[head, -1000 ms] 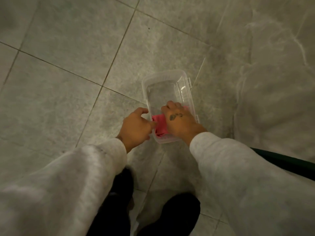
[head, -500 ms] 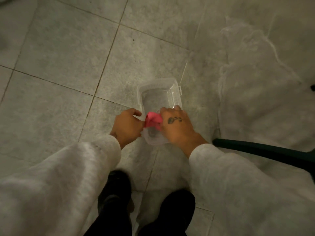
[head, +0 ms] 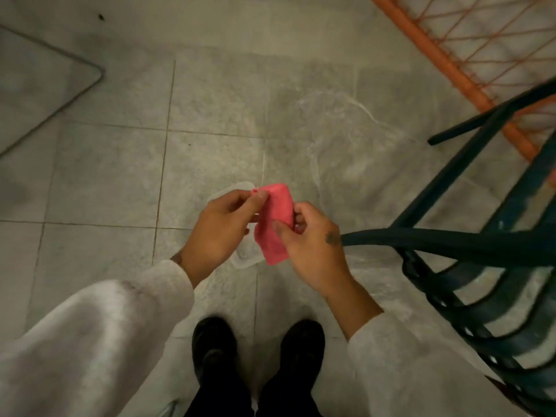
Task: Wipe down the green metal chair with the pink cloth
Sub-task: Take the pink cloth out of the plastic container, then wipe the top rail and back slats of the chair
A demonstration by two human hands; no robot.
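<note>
The pink cloth (head: 276,221) is held up in front of me, folded, between both hands. My left hand (head: 221,233) pinches its top left corner with thumb and fingers. My right hand (head: 310,251) grips its right side and lower part. The green metal chair (head: 469,245) stands to the right, its curved armrest reaching toward my right hand and its slatted seat lower right. The cloth is apart from the chair.
A clear plastic box (head: 243,257) lies on the tiled floor under my hands, mostly hidden. An orange metal chair (head: 445,58) stands at the upper right, a glass tabletop corner (head: 45,76) at upper left. My black shoes (head: 258,350) are below.
Both hands have lifted the pink cloth out of the clear box and raised it. My view has pulled back and up, bringing the green chair and orange chair into sight.
</note>
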